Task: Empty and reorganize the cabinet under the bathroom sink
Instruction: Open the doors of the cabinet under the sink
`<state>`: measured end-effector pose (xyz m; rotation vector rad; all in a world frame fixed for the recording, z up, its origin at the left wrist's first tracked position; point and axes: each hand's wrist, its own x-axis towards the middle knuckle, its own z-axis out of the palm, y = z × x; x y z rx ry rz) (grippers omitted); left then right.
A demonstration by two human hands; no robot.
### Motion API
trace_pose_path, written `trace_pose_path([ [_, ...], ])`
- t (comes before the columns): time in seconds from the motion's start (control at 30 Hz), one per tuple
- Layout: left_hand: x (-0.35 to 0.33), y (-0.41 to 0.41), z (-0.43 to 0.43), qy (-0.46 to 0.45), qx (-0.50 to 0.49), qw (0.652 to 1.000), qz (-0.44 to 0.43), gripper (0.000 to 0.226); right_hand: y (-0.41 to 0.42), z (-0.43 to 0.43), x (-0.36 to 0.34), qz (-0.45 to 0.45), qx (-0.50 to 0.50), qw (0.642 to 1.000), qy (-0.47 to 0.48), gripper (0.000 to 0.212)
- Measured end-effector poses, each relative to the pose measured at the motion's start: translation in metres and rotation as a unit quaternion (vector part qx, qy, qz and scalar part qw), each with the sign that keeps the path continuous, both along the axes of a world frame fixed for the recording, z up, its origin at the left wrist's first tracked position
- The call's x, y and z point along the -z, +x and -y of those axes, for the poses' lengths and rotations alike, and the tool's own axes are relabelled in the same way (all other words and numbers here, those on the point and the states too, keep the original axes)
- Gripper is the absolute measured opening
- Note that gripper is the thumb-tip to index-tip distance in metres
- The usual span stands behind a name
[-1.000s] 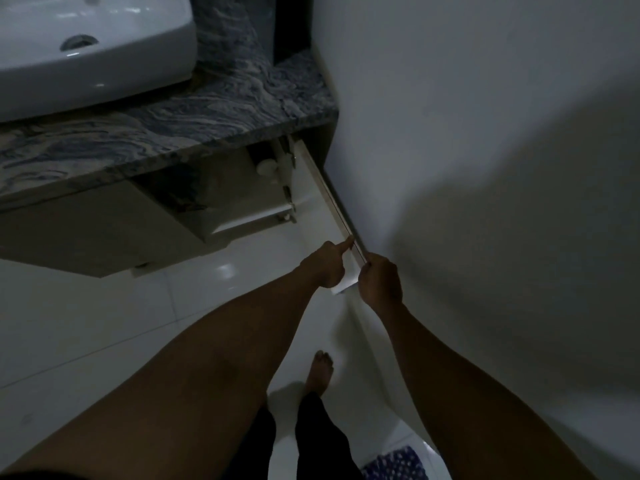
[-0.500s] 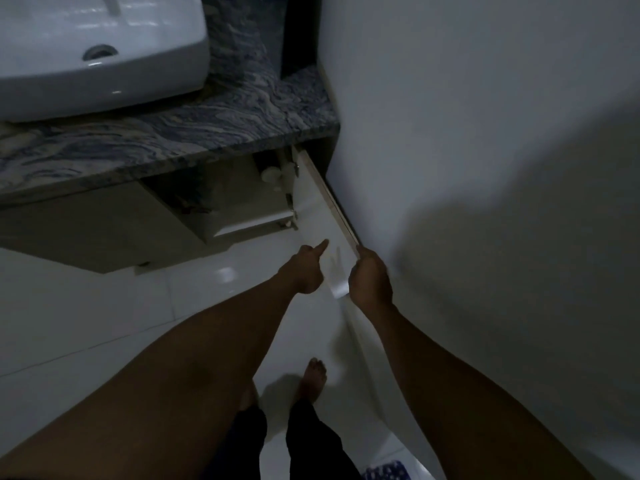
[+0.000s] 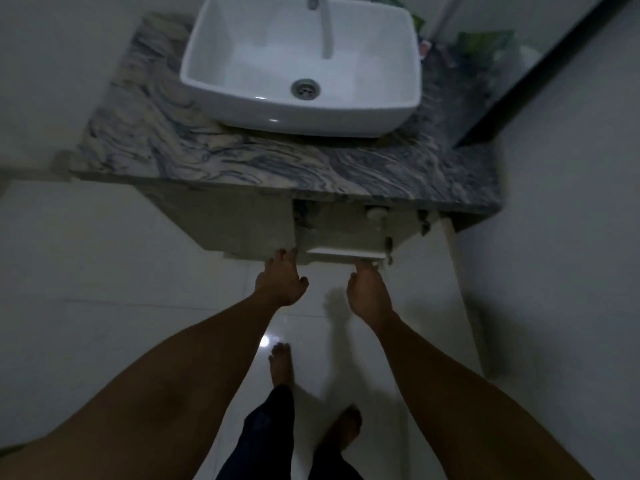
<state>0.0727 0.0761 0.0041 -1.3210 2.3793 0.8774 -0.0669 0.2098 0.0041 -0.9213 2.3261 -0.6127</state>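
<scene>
Both hands have left the open door (image 3: 454, 261) at centre right and reached the cabinet (image 3: 343, 233) at mid-frame. The left hand (image 3: 280, 280) touches the closed door (image 3: 221, 220), the right hand (image 3: 369, 289) nears the ledge (image 3: 346, 253). Each grip is loose and empty. Emptying looks not yet started.

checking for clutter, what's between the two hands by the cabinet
Nothing but bare floor tile lies between the left hand and right hand, seen in the head view.
</scene>
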Motion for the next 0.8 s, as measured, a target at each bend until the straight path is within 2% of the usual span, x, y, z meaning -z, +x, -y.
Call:
trace_pose_path([
  [0.2, 0.008, 0.031, 0.093, -0.045, -0.032, 0.998, 0.002, 0.086, 0.030, 0.107, 0.016, 0.029, -0.054, 0.998, 0.004, 0.048],
  [0.37, 0.022, 0.044, 0.147, -0.085, -0.017, 0.996, 0.002, 0.093, 0.037, 0.179, 0.032, 0.032, -0.069, 0.997, 0.000, 0.059],
  [0.5, 0.030, 0.049, 0.167, -0.102, -0.002, 0.995, 0.008, 0.097, 0.037, 0.208, 0.046, 0.038, -0.067, 0.997, -0.001, 0.065],
  [0.8, 0.040, 0.043, 0.196, -0.090, 0.014, 0.996, 0.012, 0.082, 0.040, 0.220, 0.064, -0.036, -0.052, 0.996, 0.062, 0.071],
])
